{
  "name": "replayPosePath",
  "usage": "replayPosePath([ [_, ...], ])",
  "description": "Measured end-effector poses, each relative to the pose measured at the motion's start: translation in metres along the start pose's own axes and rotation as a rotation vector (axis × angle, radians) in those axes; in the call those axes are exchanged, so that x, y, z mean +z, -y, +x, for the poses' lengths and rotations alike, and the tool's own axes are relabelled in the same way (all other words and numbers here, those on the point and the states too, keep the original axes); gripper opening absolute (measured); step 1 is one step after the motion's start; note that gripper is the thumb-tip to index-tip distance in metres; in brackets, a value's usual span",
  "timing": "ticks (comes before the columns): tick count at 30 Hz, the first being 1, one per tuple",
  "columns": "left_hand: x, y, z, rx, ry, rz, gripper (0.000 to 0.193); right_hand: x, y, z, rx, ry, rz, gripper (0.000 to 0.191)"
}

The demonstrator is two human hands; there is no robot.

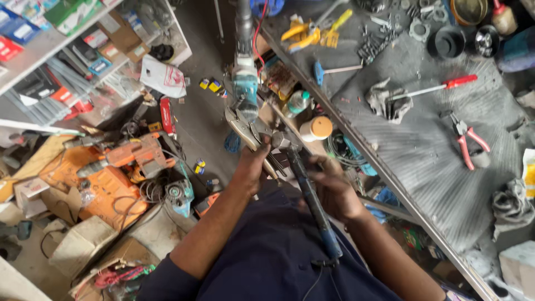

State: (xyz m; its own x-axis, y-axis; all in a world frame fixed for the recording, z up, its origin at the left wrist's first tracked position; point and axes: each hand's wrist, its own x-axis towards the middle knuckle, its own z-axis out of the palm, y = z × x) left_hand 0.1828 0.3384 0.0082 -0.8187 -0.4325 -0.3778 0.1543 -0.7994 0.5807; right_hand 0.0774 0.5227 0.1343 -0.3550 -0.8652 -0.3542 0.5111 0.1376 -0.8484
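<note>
My left hand [252,163] grips the handles of silver locking pliers [243,124], whose jaws clamp on the front of a teal and grey power tool [245,78] that hangs in front of me. My right hand [333,189] holds a long dark tool with a blue handle [313,203], its tip meeting the pliers near the power tool's head. Both hands are close together above my dark blue lap.
A grey metal workbench [423,150] on the right carries red-handled pliers [467,140], a red screwdriver [440,87], yellow clamps [310,30], rags and bolts. On the floor at left lie orange power tools [128,159], boxes and cables. Shelves [50,44] stand at upper left.
</note>
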Motion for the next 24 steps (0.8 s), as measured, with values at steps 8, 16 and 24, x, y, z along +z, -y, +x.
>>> replayPosePath([
  [8, 0.007, -0.113, 0.069, 0.543, -0.115, 1.138, 0.037, -0.044, 0.009, 0.064, 0.389, -0.02, -0.078, 0.047],
  [16, -0.003, -0.223, 0.112, 0.362, -0.132, 1.423, 0.059, -0.081, 0.025, 0.115, 0.41, -0.357, -0.589, 0.052],
  [24, -0.012, -0.271, 0.157, 0.349, -0.056, 1.465, 0.048, -0.065, 0.031, 0.158, 0.377, -0.401, -0.496, 0.051],
])
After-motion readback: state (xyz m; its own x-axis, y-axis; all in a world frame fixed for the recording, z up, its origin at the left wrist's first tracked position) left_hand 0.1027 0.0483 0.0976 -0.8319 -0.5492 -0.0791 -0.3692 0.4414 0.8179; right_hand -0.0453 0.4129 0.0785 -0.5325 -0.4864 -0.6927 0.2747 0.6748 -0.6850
